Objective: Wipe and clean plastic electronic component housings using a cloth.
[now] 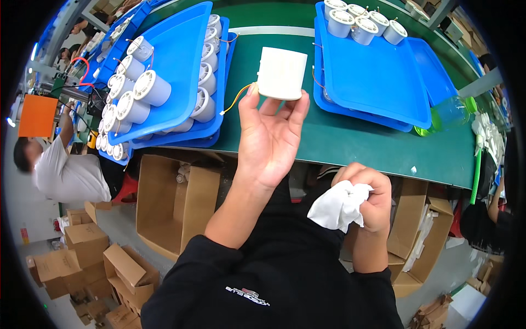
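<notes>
My left hand [272, 129] is closed around the lower end of a white round plastic housing [282, 73], raised over the green table. From the housing's left side hangs a short yellow and red wire [236, 98] with a small white plug. Lower and to the right, my right hand [368, 192] grips a crumpled white cloth [341, 205], held near my body and apart from the housing. Similar white housings [152, 88] with slotted ends stand in the stacked blue trays [183, 71] on the left.
On the right lies a blue tray [378, 82] with several white housings [364, 30] at its far end. Beside it rests a green bottle [450, 114]. Cardboard boxes [159, 203] stand below the table edge. A person in a white shirt [71, 172] sits at left.
</notes>
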Tool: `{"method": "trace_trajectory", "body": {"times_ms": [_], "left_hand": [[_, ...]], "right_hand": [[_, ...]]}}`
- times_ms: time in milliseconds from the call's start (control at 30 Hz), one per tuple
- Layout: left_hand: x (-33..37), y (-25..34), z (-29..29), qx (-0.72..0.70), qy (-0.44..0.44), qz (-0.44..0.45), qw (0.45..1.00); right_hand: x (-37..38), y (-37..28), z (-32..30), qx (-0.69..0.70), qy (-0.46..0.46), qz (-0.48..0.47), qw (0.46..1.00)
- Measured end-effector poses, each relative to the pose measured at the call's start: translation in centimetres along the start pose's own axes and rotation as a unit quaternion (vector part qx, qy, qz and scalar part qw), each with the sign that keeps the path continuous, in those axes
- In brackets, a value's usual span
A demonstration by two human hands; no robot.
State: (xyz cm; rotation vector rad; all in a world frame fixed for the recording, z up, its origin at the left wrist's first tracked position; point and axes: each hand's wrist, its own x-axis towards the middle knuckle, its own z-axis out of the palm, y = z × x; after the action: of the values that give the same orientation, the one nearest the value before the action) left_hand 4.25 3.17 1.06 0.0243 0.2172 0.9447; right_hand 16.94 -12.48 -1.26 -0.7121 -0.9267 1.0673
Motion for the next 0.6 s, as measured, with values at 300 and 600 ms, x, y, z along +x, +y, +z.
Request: {"method": "trace_trajectory", "body": {"times_ms": [300,600], "left_hand": [[0.6,-0.8,0.0,-0.122,-0.017,-0.111,0.986],[1.5,-1.8,1.3,-0.122,-0.043,-0.15,0.98]], "right_hand": [[-1.5,0.9,-2.5,0.005,0.066,-0.003,0.998],[-2.3,1.6,-3.8,0.058,0.099,0.013,0.993]]}}
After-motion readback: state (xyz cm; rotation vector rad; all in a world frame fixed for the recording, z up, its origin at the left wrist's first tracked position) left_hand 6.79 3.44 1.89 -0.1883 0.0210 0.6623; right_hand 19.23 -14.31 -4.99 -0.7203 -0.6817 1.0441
